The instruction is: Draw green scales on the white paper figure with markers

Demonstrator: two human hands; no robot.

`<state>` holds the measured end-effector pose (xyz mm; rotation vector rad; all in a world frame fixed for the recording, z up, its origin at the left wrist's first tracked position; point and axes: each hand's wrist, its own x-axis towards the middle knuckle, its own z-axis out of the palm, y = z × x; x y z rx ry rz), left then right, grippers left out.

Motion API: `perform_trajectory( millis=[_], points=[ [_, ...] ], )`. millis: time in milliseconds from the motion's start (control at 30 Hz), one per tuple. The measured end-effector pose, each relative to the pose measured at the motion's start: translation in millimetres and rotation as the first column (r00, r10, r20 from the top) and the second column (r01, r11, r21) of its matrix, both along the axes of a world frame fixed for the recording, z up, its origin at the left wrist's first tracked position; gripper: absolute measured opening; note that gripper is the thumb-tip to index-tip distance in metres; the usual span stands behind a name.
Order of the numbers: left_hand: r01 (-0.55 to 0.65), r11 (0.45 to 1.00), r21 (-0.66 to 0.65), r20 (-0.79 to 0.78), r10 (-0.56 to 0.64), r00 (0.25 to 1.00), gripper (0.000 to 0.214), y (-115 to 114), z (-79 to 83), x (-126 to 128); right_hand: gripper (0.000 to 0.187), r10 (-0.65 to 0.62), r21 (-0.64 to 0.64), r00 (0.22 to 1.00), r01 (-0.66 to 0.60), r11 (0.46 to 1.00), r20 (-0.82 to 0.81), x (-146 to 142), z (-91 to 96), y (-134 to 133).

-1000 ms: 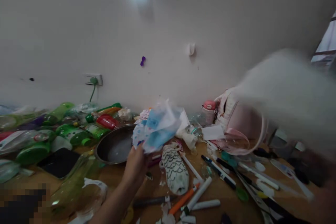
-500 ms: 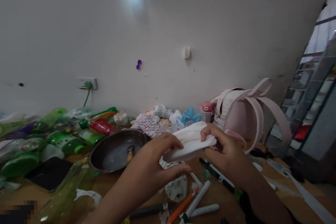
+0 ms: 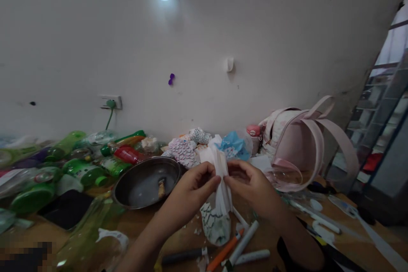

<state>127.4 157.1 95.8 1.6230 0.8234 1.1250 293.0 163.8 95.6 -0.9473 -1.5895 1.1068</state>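
A white tissue [image 3: 223,180], gathered into loose folds, hangs upright in front of me. My left hand [image 3: 194,185] pinches its left side between thumb and fingers. On the other side, my right hand [image 3: 250,180] grips the tissue with thumb and fingertips. Just below the hands a pale rounded object with black scale-like lines [image 3: 216,227] lies on the wooden table [image 3: 181,238]; the tissue hides its upper end. Close to it are an orange marker [image 3: 225,248], a white marker [image 3: 244,242] and a dark marker [image 3: 183,256].
A metal pan [image 3: 137,191] holding a small brush-like item sits left of my hands. Green plastic bottles [image 3: 81,172] crowd the far left, with a dark flat tray [image 3: 65,208] before them. Scale-patterned paper pieces [image 3: 183,151] and a pink backpack [image 3: 293,144] stand against the wall.
The tissue has turned from a flat, folded pad to an upright, gathered strip. My left hand has closed on it, and both hands have come closer together.
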Motion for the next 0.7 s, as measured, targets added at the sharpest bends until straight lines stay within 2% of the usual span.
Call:
perform_trajectory(
  millis=[67, 200, 333, 433, 500, 567, 633, 700],
  points=[
    [-0.034, 0.999, -0.007, 0.029, 0.034, 0.999, 0.021, 0, 0.7, 0, 0.026, -0.015, 0.017, 0.997, 0.013, 1.0, 0.082, 0, -0.9, 0],
    [-0.15, 0.988, -0.033, 0.098, 0.153, 0.983, 0.02, 4, -2.6, -1, 0.025, -0.1, 0.071, 0.983, 0.09, 0.993, 0.156, 3, -1.5, 0],
    [-0.334, 0.939, -0.075, 0.257, 0.342, 0.904, 0.019, 20, -5.8, -12, 0.026, -0.239, 0.122, 0.95, 0.218, 0.968, 0.199, 10, 0.5, 6],
    [-0.483, 0.872, -0.081, 0.406, 0.471, 0.783, 0.023, 39, -0.8, -36, 0.027, -0.326, 0.138, 0.932, 0.306, 0.942, 0.156, 18, 1.5, 11],
    [-0.581, 0.811, -0.07, 0.453, 0.545, 0.705, 0.014, 50, 4.6, -57, 0.023, -0.323, 0.115, 0.94, 0.311, 0.943, 0.112, 21, 2.7, 11],
    [-0.662, 0.747, -0.068, 0.462, 0.611, 0.643, 0.007, 56, 7.8, -79, 0.016, -0.307, 0.111, 0.942, 0.294, 0.949, 0.132, 21, 4.8, 8],
    [-0.693, 0.717, -0.073, 0.442, 0.646, 0.622, 0.006, 58, 5.3, -94, 0.018, -0.3, 0.132, 0.933, 0.277, 0.952, 0.2, 19, 7.4, 3],
    [-0.676, 0.732, -0.087, 0.408, 0.645, 0.646, 0.009, 57, -3.6, -100, 0.023, -0.29, 0.163, 0.924, 0.255, 0.953, 0.25, 16, 9.6, -3]
  ],
)
